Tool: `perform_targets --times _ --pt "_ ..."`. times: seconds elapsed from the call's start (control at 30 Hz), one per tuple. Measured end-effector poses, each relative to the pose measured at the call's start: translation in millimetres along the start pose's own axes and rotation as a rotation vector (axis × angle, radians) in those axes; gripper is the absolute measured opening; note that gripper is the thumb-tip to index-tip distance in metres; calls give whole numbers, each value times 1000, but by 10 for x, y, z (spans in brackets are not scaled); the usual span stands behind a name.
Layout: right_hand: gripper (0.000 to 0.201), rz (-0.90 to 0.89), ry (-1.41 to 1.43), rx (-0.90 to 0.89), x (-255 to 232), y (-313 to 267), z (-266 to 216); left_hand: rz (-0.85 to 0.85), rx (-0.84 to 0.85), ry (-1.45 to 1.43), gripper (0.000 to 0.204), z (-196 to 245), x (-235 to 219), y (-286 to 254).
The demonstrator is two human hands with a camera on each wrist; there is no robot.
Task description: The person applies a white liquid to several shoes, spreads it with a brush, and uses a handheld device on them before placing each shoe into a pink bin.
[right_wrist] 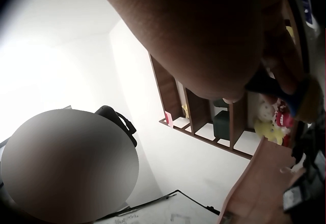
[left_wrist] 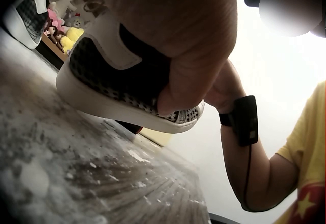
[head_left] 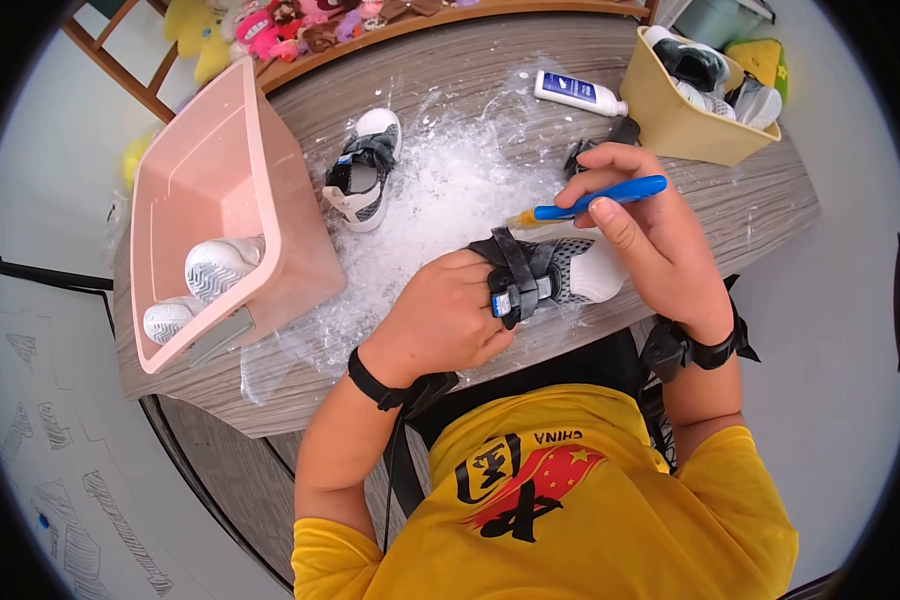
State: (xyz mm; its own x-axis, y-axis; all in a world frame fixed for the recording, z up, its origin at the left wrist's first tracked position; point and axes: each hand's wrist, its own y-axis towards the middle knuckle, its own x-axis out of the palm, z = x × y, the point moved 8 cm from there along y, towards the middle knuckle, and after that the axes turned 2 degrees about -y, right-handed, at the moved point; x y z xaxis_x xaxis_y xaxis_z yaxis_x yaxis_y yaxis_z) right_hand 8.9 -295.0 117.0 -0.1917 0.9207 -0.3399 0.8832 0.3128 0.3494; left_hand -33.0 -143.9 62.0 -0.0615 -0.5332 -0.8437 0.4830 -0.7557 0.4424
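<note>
A grey mesh shoe with a white toe and dark straps is held by the left hand at its heel end, toe towards the right. In the left wrist view the shoe's white sole shows, with the left hand curled over the upper. The right hand pinches a blue-handled brush, its yellowish bristles close to the shoe's straps. In the right wrist view the brush is partly hidden by the right hand.
White foam covers the table around a second shoe. At left stands a pink bin with white shoes; at back right are a yellow bin of shoes and a white bottle. A dark object lies behind the right hand.
</note>
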Motion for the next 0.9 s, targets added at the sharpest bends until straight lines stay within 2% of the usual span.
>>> perform_targets --times 0.07,0.17,0.27,0.9 --pt "30 15 4 -5 -15 -2 -17 1 0 -3 30 -8 6 -7" --pt "30 20 15 -11 -20 -5 -16 84 17 3 20 38 -67 32" --pt "30 20 23 -5 -22 -11 -22 34 6 -6 31 4 -25 -1" --pt "30 18 61 -16 -35 -11 -56 73 4 -8 26 53 -102 54"
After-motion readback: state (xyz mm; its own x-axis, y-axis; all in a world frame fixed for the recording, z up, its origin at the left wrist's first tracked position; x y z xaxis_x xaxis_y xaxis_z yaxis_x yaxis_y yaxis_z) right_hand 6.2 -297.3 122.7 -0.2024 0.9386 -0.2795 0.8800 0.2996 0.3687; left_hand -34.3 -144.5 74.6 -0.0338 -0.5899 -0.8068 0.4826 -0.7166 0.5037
